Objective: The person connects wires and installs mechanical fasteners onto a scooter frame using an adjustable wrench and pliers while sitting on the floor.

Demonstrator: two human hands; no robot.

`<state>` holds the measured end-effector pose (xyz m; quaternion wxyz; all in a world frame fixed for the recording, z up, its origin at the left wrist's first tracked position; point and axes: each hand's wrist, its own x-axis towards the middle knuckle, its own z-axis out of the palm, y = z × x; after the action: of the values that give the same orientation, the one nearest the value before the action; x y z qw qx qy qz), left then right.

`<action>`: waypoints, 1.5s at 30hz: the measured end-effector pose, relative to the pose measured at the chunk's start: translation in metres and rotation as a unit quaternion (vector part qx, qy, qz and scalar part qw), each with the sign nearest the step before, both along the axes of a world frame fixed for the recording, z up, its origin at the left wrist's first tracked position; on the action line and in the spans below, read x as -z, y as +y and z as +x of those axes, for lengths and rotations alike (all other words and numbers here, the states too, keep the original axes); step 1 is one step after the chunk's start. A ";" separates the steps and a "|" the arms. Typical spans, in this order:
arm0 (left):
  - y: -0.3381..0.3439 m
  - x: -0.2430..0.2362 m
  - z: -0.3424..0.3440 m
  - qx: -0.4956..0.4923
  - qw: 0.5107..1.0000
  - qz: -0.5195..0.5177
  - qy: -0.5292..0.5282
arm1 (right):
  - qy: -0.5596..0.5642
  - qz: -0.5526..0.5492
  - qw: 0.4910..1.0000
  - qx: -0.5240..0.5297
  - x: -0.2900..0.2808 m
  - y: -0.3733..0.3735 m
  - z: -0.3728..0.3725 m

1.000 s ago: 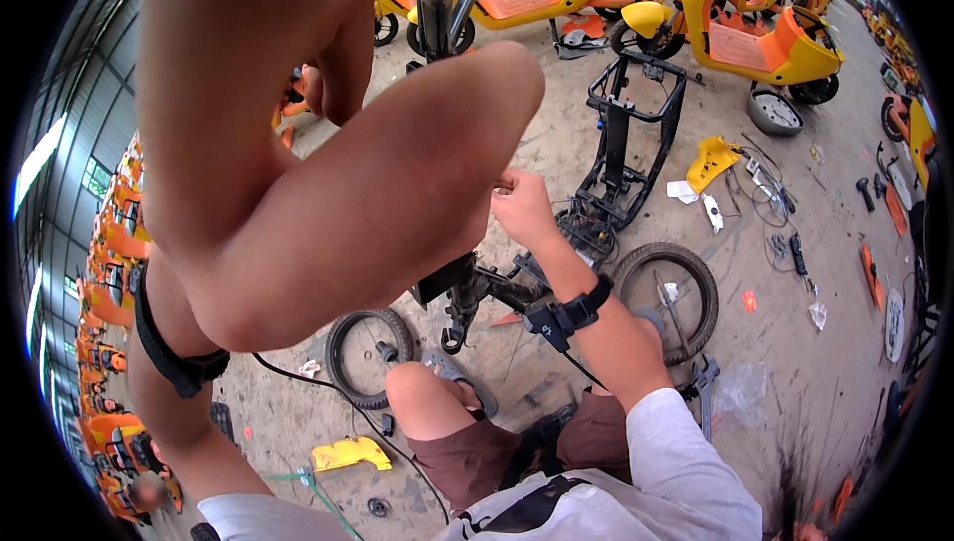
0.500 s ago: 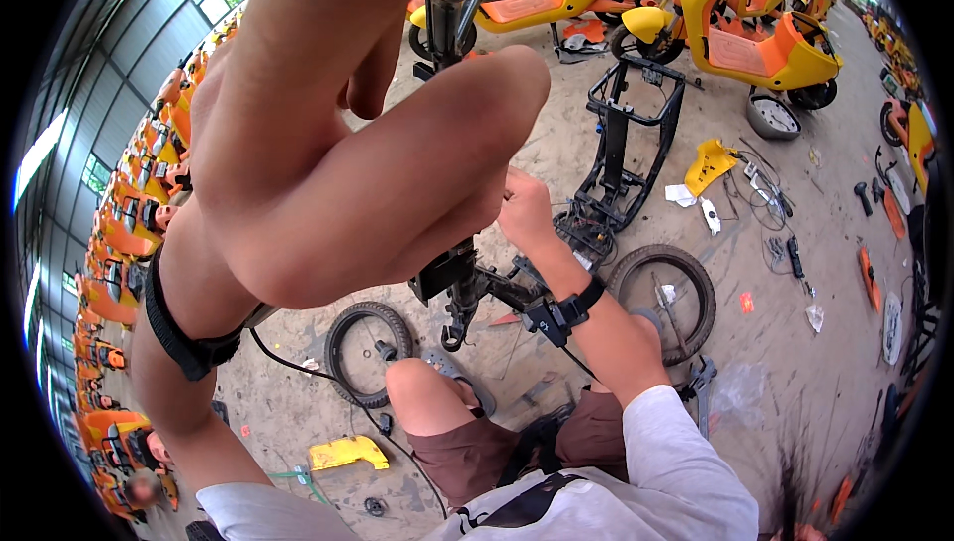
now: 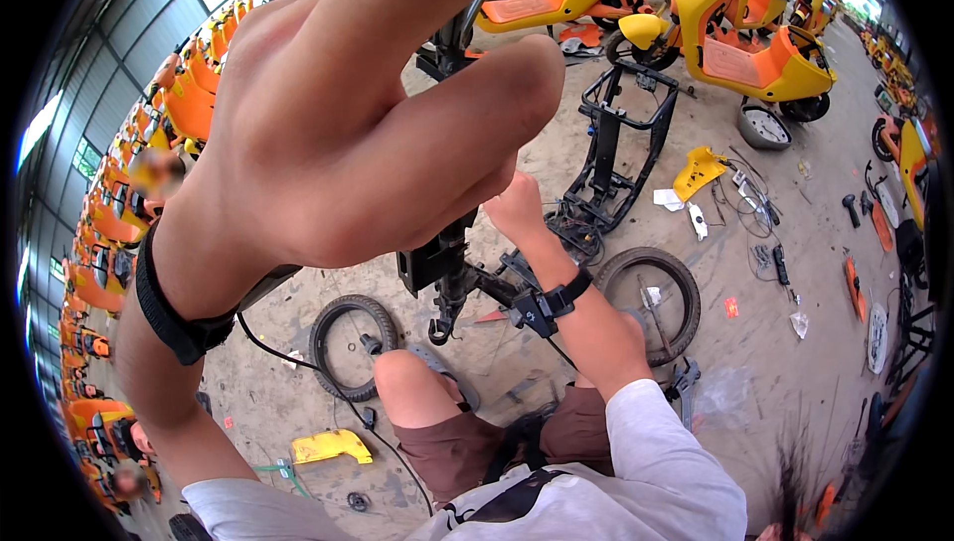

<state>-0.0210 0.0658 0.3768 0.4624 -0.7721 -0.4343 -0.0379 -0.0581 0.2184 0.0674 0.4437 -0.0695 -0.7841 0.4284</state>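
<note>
My left hand [image 3: 328, 144] looms close to the camera, covering much of the upper left. Its fingers curl toward a dark part cut off by the top edge, which I cannot make out. The thumb side juts right, over a bare black scooter frame [image 3: 608, 158] whose upright front column [image 3: 445, 278] stands between my knees. My right hand [image 3: 517, 208] is closed beside that column, just below my left hand. Its fingertips are partly hidden, and what they grip cannot be seen. Black straps with small devices circle both wrists.
Two loose wheels [image 3: 353, 342] [image 3: 651, 308] lie on the floor beside my legs. Yellow scooters [image 3: 750, 44] stand at the back. A yellow panel [image 3: 699, 173], cables and tools [image 3: 781, 265] are scattered at right; another yellow piece [image 3: 331, 447] lies near left. A black cable [image 3: 373, 432] hangs from my left wrist.
The whole view has shifted slightly, floor things moving left and up. My left hand has tilted a little and its thumb side sits slightly higher; the right hand stays closed by the column.
</note>
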 end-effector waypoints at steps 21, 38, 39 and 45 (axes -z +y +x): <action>0.006 0.002 -0.010 0.013 0.999 -0.017 -0.044 | -0.001 -0.057 0.998 -0.040 0.001 0.002 0.002; 0.006 -0.011 -0.014 0.006 1.000 -0.009 0.022 | -0.041 -0.102 0.993 -0.052 -0.006 -0.014 -0.007; -0.002 -0.017 -0.012 0.000 0.998 -0.013 0.056 | -0.041 -0.101 0.991 -0.078 -0.010 -0.028 -0.012; 0.021 0.002 -0.014 0.070 0.997 0.006 0.026 | -0.002 -0.069 0.995 -0.070 -0.007 -0.010 0.000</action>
<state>-0.0354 0.0869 0.3743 0.4746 -0.7984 -0.3669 -0.0523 -0.0577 0.2082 0.0747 0.4056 -0.0455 -0.7565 0.5110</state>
